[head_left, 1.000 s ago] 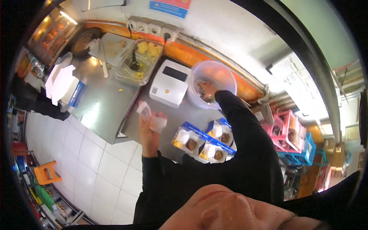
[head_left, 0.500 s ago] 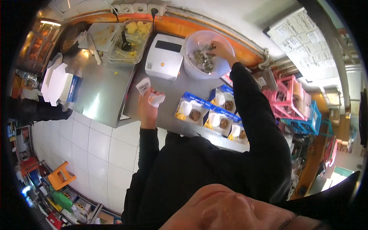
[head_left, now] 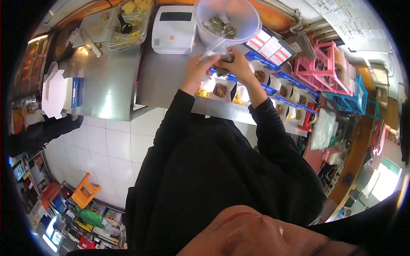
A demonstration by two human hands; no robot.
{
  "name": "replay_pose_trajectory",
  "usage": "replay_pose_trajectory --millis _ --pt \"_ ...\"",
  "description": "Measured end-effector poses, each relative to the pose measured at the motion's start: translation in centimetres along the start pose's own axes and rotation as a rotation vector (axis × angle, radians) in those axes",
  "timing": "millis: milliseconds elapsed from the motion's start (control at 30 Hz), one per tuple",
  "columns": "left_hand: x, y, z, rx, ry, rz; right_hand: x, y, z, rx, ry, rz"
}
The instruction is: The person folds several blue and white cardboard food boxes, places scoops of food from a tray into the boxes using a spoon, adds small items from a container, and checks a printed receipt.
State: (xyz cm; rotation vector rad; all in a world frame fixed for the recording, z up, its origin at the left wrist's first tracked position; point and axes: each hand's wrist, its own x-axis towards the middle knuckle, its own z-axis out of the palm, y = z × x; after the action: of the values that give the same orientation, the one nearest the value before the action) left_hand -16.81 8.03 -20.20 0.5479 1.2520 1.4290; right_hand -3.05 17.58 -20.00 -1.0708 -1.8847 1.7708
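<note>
Over the front of the steel counter, my left hand (head_left: 199,71) and my right hand (head_left: 237,67) are close together, both closed. Between them they grip a clear plastic packet (head_left: 222,70) with dark green contents; its clear film sticks up above the fingers. Just behind stands a translucent white bucket (head_left: 250,36) with several similar packets (head_left: 220,26) inside. Below and right of my hands sit rows of blue-and-white food boxes (head_left: 230,87), partly hidden by my hands and right forearm. They contain brown meat (head_left: 220,89), yellow pieces and white portions.
Left of the bucket stands a white label printer (head_left: 172,32). Further left are a clear tub of yellow food (head_left: 132,36), a knife (head_left: 92,45) and an opened carton (head_left: 64,94). A tablet (head_left: 270,47) leans right of the bucket, near pink (head_left: 326,70) and blue crates (head_left: 350,96).
My right hand has come out of the bucket with a packet and met my left hand, which moved right. The white paper sachets seen in my left hand are no longer visible. The view has shifted.
</note>
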Motion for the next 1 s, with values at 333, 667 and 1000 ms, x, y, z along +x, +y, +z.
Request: replay_pose_trajectory --millis 333,667,1000 --pt "-1.4 -5.4 -4.0 -0.057 0.283 0.055 -5.6 5.4 1.1 -0.063 0.242 0.014" --pt "-1.4 -15.2 -3.6 0.014 0.523 0.282 -8.9 10.5 2.3 0.208 0.240 0.311" --pt "-1.2 -18.8 -4.6 0.661 0.493 0.361 -10.5 8.0 -1.2 0.357 0.353 0.234"
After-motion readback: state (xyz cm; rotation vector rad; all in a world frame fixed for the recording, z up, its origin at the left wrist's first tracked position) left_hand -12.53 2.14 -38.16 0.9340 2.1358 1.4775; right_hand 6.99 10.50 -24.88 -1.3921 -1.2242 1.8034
